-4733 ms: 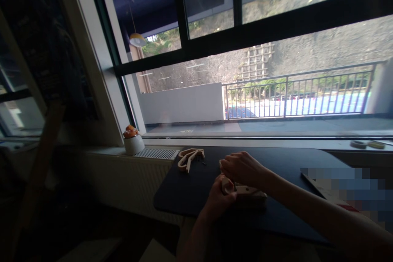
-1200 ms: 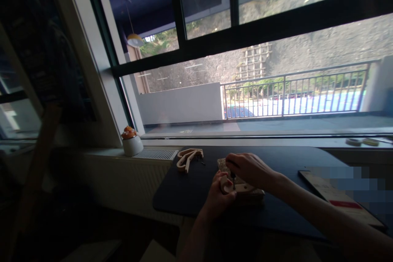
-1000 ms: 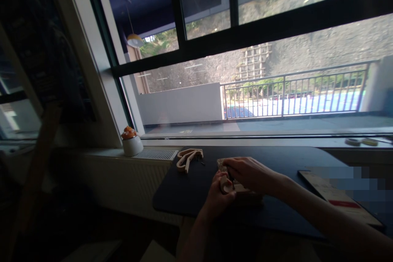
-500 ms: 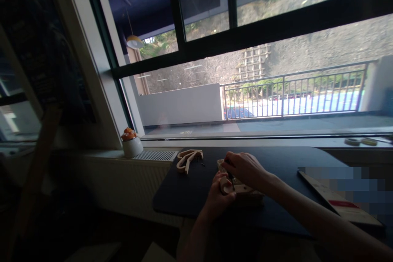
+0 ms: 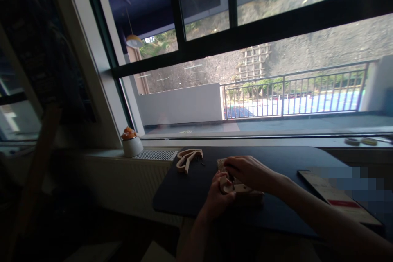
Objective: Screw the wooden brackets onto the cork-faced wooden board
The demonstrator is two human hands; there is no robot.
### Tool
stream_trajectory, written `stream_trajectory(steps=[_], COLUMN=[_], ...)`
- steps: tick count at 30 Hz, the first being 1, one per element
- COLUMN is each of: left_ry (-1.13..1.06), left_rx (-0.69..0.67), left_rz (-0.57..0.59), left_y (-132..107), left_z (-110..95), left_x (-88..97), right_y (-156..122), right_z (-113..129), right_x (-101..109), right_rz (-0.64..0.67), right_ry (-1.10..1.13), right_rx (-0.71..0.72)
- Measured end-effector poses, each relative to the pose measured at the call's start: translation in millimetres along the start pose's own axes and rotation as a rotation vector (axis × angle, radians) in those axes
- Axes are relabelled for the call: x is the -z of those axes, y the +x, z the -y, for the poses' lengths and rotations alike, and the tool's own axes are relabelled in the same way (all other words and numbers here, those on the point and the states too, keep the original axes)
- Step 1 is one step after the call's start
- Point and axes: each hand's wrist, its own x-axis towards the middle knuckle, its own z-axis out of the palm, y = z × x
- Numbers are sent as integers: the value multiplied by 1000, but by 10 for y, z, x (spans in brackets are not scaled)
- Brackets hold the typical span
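Note:
My left hand (image 5: 218, 196) is closed around the curved end of a light wooden piece (image 5: 242, 188), steadying it against a wooden block (image 5: 250, 199) at the table's near side. Above it, my right hand (image 5: 248, 170) is closed on a dark screwdriver (image 5: 231, 179), mostly covered by the fingers. Its slim shaft points down at the wooden piece; the tip's exact contact is too small to make out. Further left on the table lie looped wooden parts (image 5: 188, 160), with several small dark screws (image 5: 202, 164) beside them.
The dark table (image 5: 190, 194) has rounded corners and stands by a window. On its right lies a flat cardboard box (image 5: 334, 196). A white pot with an orange top (image 5: 132, 145) sits on the sill at left, and tape rolls (image 5: 352, 141) lie on the right sill.
My right hand has turned at the wrist around the screwdriver, and its forearm has shifted slightly up and right. My left hand and the wooden piece have stayed in place.

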Motion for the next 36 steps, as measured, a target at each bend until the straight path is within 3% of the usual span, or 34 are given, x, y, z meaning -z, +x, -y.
stream_trajectory(steps=[10, 14, 21, 24, 28, 33, 36], left_ry=[88, 105, 36, 30, 18, 37, 33], left_rx=[-53, -55, -15, 2, 3, -45, -38], left_rz=[42, 49, 52, 55, 50, 47, 43], left_y=[0, 1, 1, 0, 3, 11, 14], left_z=[-3, 20, 44, 25, 24, 85, 114], left_x=[5, 3, 12, 17, 14, 9, 8], right_y=[75, 20, 13, 66, 154, 216, 217], right_z=[-375, -299, -37, 5, 50, 119, 140], right_x=[-153, -131, -58, -73, -147, -234, -217], right_rz=[-131, -126, 12, 73, 88, 34, 12], right_ry=[-142, -190, -236, -262, -332, -409, -426], right_rx=[-359, -311, 0, 59, -5, -232, -294])
